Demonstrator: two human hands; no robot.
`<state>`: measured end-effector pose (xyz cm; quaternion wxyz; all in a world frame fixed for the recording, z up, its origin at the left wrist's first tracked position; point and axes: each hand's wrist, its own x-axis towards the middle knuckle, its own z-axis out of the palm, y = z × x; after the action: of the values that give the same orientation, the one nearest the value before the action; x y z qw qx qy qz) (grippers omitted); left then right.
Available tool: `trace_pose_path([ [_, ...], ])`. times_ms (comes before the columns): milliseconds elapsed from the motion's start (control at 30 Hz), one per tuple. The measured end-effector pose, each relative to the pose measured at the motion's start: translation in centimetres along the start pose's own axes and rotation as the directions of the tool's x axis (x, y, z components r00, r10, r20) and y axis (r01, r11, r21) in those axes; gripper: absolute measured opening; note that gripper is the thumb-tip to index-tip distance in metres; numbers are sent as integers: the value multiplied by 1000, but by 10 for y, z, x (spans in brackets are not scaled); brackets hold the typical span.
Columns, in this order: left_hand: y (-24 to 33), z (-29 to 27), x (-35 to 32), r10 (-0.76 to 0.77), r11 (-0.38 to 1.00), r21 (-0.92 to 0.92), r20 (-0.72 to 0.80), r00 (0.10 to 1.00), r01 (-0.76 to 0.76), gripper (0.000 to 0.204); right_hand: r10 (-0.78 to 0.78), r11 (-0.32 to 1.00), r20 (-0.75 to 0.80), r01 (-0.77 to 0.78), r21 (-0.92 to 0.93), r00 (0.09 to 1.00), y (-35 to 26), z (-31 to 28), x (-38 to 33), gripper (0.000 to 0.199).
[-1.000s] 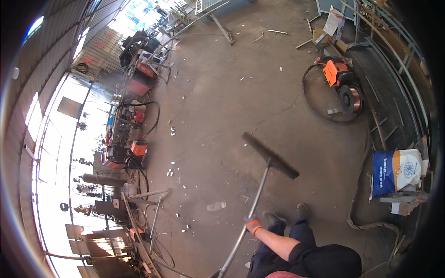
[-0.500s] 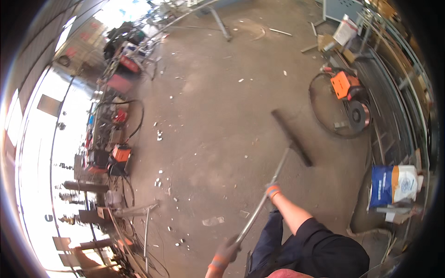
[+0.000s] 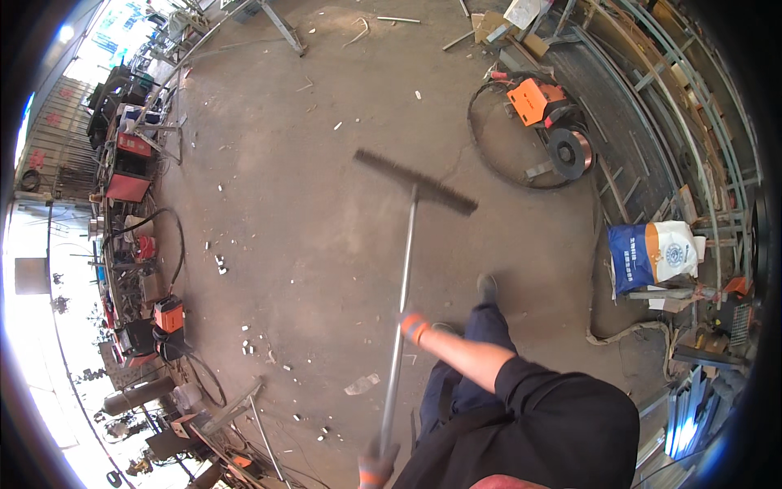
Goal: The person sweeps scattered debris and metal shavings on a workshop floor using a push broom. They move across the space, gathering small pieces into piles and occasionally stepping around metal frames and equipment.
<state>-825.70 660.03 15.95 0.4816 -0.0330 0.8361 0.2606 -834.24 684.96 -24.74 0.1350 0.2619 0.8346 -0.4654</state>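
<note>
I hold a long push broom with a metal handle [image 3: 401,277]. Its dark bristle head [image 3: 415,181] rests on the dusty concrete floor ahead of me. My right hand [image 3: 414,326], in an orange glove, grips the handle partway down, with the bare forearm reaching out of a black sleeve. My left hand [image 3: 376,469], also gloved, is closed around the handle's near end at the bottom edge of the view. My dark trousers and one shoe [image 3: 486,287] show just right of the handle.
Small white scraps [image 3: 220,262] and a crumpled piece of paper [image 3: 362,383] litter the floor. Red and orange welding machines [image 3: 126,175] with cables line the left side. An orange welder with a wire spool [image 3: 547,122] and a blue-and-white sack [image 3: 652,254] stand at the right by metal racks.
The broom head has swung from my right to further ahead and left across the floor. My left hand has come into view at the handle's end.
</note>
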Motion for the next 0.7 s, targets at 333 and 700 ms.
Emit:
trace_pose_path([
  [333,473,82,305,254,898,-383,53,966,-215,40,535,707,-267,-251,661,802,113,-431,376,34],
  [700,615,4,370,-235,883,-408,46,971,233,22,-295,680,38,238,-694,955,44,-360,487,24],
])
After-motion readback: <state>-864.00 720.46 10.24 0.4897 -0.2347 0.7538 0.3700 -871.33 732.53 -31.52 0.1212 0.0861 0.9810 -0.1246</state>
